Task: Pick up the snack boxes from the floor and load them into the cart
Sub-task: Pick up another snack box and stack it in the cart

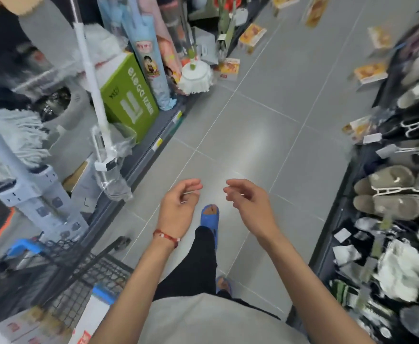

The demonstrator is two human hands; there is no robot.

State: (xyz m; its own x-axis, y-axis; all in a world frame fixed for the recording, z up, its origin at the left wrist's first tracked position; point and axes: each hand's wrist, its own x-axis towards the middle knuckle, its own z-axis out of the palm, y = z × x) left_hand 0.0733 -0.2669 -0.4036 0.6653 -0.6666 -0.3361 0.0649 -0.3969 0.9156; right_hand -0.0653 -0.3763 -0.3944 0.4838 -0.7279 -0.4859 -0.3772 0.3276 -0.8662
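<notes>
Loosely curled, empty hands: left hand (178, 203), right hand (249, 202); snack boxes (229, 68) lie scattered well ahead.

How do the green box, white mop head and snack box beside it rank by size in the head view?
1. green box
2. white mop head
3. snack box, farther off, so true size is unsure.
</notes>
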